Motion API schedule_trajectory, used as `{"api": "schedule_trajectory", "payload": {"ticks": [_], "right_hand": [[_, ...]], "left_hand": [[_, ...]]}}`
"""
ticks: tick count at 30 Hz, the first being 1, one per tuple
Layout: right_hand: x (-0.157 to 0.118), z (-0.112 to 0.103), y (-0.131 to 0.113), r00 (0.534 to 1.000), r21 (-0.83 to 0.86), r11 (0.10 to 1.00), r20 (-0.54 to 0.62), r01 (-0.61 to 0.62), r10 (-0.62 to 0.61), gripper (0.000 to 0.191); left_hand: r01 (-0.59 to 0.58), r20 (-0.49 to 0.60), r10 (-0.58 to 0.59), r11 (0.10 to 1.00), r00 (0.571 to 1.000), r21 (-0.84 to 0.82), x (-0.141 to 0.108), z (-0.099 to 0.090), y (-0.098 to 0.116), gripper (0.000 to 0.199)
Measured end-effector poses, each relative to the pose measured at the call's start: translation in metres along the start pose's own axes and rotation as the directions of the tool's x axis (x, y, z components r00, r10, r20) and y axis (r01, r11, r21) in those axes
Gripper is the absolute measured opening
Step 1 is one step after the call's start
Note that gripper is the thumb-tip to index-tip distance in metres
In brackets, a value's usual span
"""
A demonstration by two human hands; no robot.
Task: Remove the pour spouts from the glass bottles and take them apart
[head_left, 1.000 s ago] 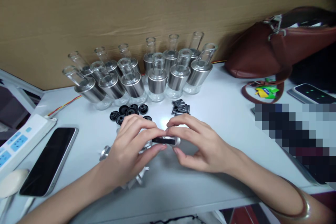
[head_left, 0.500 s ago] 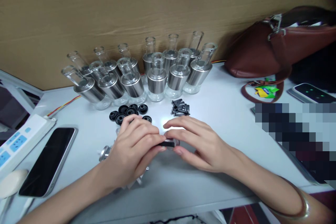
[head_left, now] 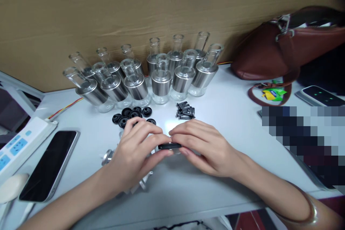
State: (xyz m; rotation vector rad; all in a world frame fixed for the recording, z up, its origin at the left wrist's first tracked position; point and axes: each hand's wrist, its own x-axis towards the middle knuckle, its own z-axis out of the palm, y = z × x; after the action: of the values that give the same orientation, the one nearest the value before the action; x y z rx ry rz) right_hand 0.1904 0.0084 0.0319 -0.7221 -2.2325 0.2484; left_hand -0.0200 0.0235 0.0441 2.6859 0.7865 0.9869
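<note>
Over the front middle of the table, a small round black-edged cap (head_left: pixel 169 146) with a shiny part is pinched between both hands. My left hand (head_left: pixel 140 147) is closed on its left side with thumb and fingers. My right hand (head_left: pixel 206 147) has its thumb and fingertips closed on the right side. Beyond my left hand lies a pile of black round caps (head_left: pixel 134 114), partly covered by the fingers. Small black stick-like pieces (head_left: pixel 185 111) lie beyond my right hand. Silvery metal parts (head_left: pixel 107 157) sit under my left hand and wrist, mostly hidden.
Two rows of glass bottles with steel sleeves (head_left: pixel 161 82) stand along the cardboard backing (head_left: pixel 151 3). At left are a phone (head_left: pixel 50 165) and a white power strip (head_left: pixel 24 143). A brown bag (head_left: pixel 264 50), its strap and small bright packets (head_left: pixel 273 94) occupy the right.
The black-edged cap has turned, so its dark edge now shows longer between the hands. My right fingers have closed in on it. My left hand has barely shifted.
</note>
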Motion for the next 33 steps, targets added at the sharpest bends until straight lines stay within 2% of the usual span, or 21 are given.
{"api": "schedule_trajectory", "payload": {"ticks": [4, 10, 15, 19, 26, 30, 33], "right_hand": [[-0.0005, 0.0001, -0.0004, 0.997, 0.046, 0.999, -0.079, 0.007, -0.003, 0.016], [0.0008, -0.0007, -0.0023, 0.990, 0.057, 0.995, -0.113, -0.083, 0.089, 0.018], [0.0002, 0.0004, -0.0036, 0.987, 0.088, 0.991, -0.113, -0.104, 0.114, 0.019], [0.0000, -0.0001, -0.0040, 0.984, 0.112, 0.985, -0.104, -0.133, 0.144, 0.019], [-0.0027, -0.0005, -0.0037, 0.978, 0.159, 0.972, -0.085, -0.173, 0.188, 0.019], [-0.0030, 0.0019, -0.0037, 0.983, 0.159, 0.975, -0.077, -0.155, 0.168, 0.042], [-0.0024, 0.0047, -0.0039, 0.981, 0.149, 0.975, -0.075, -0.164, 0.177, 0.037]], "left_hand": [[-0.001, 0.005, 0.001, 1.000, 1.000, -0.013, 0.0007, -0.0008, 0.0001, 0.009], [0.004, -0.040, -0.004, 1.000, 0.999, 0.001, 0.0004, 0.0003, 0.0000, 0.014], [0.000, -0.019, 0.000, 1.000, 1.000, -0.007, -0.0009, 0.0003, -0.0002, 0.011], [-0.004, -0.029, 0.004, 1.000, 1.000, 0.004, -0.0014, 0.0005, 0.0005, 0.017], [-0.021, -0.047, 0.021, 1.000, 0.999, -0.013, -0.0012, -0.0002, 0.0012, 0.013], [-0.003, -0.055, 0.003, 1.000, 0.998, -0.001, -0.0012, -0.0003, -0.0001, 0.015], [0.000, -0.041, 0.000, 1.000, 0.999, -0.001, -0.0020, 0.0012, -0.0006, 0.014]]}}
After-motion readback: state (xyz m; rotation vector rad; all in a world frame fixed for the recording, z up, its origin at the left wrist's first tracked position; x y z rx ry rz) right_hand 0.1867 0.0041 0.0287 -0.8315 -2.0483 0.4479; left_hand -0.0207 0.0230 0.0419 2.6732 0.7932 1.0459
